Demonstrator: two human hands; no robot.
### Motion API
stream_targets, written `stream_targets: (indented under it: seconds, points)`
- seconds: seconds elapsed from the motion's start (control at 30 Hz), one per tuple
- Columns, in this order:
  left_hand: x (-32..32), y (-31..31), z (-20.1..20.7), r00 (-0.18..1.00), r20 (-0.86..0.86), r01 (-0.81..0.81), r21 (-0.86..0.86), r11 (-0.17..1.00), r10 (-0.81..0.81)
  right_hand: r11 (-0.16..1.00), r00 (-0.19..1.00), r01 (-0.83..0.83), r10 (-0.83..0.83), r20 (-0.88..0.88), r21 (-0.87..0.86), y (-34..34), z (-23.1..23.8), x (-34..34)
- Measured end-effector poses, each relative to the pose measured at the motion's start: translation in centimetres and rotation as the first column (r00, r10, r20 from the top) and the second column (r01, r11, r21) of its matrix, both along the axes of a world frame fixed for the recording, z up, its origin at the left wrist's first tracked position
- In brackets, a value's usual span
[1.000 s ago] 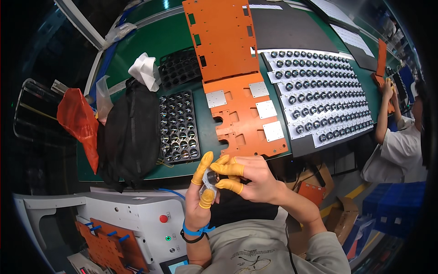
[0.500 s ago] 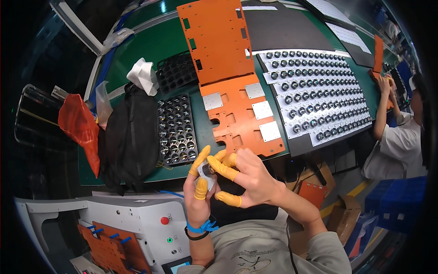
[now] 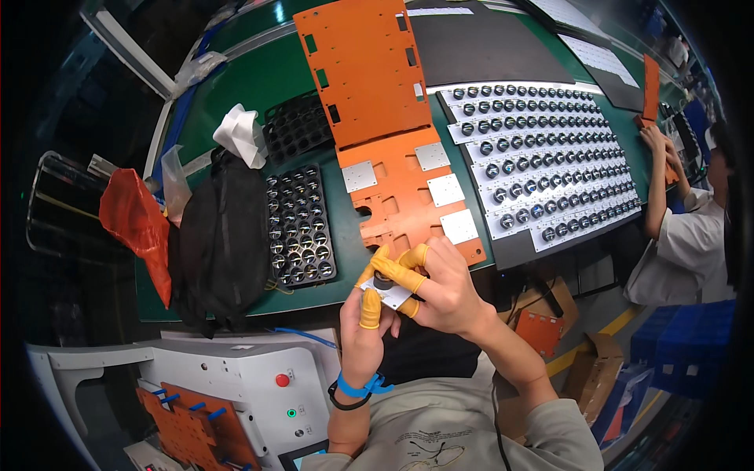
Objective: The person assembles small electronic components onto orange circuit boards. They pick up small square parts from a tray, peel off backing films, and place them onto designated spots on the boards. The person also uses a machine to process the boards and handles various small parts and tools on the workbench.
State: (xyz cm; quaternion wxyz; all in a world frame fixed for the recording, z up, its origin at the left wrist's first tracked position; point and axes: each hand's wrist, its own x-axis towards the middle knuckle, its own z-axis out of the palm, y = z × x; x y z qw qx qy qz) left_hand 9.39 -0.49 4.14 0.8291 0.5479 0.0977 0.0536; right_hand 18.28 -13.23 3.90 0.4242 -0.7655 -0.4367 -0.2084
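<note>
A small white square plate [image 3: 395, 297] is between my hands just off the table's front edge. A dark round lens-like part [image 3: 382, 281] sits on it. Yellow finger covers wrap several of my fingertips. My left hand [image 3: 364, 326] grips the plate by its left side, thumb on the near edge. Above it, my right hand [image 3: 446, 286] closes its fingers round the dark part, partly hiding it. Just beyond lies an orange fixture [image 3: 408, 200] with its panel raised; several white square plates [image 3: 446, 190] rest on its lower half.
Left of the fixture stands a black tray [image 3: 331, 228] of round lens parts, with a darker tray [image 3: 298, 125] behind. A black bag [image 3: 220, 243] lies further left. Rows of white boards with lenses [image 3: 550, 173] fill the right side. At far right another person [image 3: 683, 235] works.
Both hands have moved slightly right and up, carrying the plate. It has turned flatter, and the right fingers have come in over the dark part.
</note>
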Motion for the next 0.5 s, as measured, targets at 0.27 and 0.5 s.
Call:
stream_targets:
  seconds: [0.27, 0.5]
  points:
    - [0.2, 0.5, -1.6, 0.999, 0.047, 0.001, 0.126, 0.992, -0.007, 0.997, 0.987, -0.027, 0.039, -0.158, 0.076, -1.5, -0.3, 0.3]
    - [1.3, 0.6, -1.0, 0.994, 0.085, -0.089, 0.230, 0.969, 0.071, 0.988, 0.957, -0.090, 0.120, -0.264, 0.125, -1.9, -0.8, 0.6]
